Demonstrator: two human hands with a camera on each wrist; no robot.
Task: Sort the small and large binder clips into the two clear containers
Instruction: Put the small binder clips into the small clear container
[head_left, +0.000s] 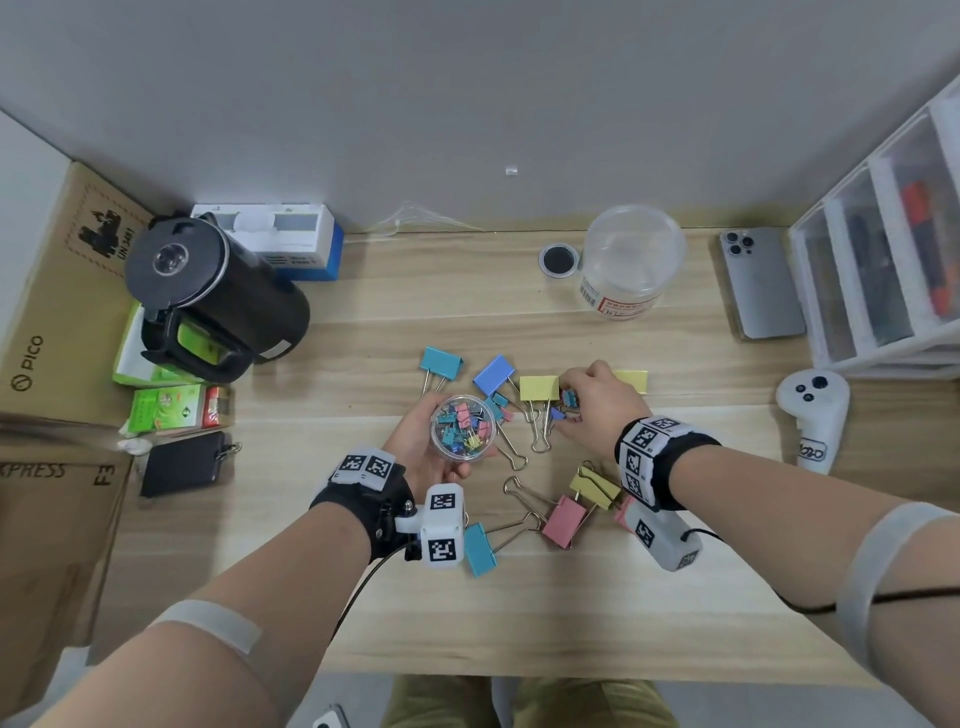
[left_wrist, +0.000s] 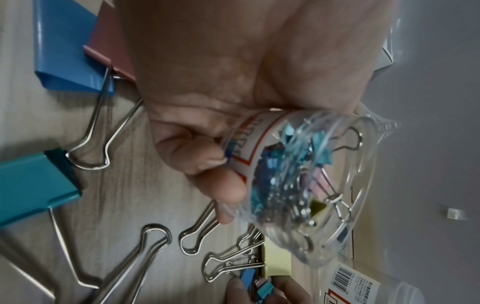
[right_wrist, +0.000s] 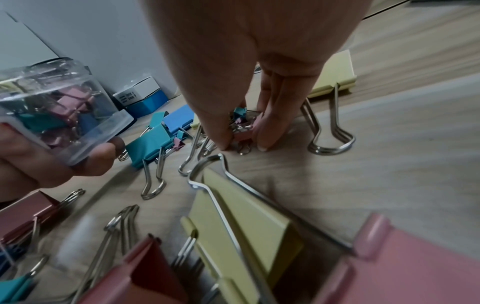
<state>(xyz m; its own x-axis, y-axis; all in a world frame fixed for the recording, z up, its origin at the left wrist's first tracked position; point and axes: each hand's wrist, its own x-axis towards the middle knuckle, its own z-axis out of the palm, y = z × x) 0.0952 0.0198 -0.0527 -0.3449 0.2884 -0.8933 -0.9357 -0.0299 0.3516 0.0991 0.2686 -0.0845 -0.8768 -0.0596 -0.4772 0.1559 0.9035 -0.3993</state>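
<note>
My left hand (head_left: 415, 444) holds a small clear container (head_left: 460, 427) just above the table; several small coloured clips fill it. The left wrist view shows that container (left_wrist: 298, 185) tilted in my curled fingers (left_wrist: 207, 160). My right hand (head_left: 582, 402) reaches down among the clips, and its thumb and fingers (right_wrist: 267, 131) pinch a small pink clip (right_wrist: 242, 133) with a teal one just above it. Large clips lie around: teal (head_left: 441, 362), blue (head_left: 494, 374), yellow (head_left: 539, 388), pink (head_left: 565, 521). A large clear container (head_left: 631, 260) stands at the back with nothing visible inside.
A black kettle (head_left: 218, 296) and cardboard boxes (head_left: 57, 312) crowd the left side. A phone (head_left: 761, 283), a drawer unit (head_left: 883, 234) and a white controller (head_left: 813, 410) sit on the right. A black wallet (head_left: 182, 462) lies at the left.
</note>
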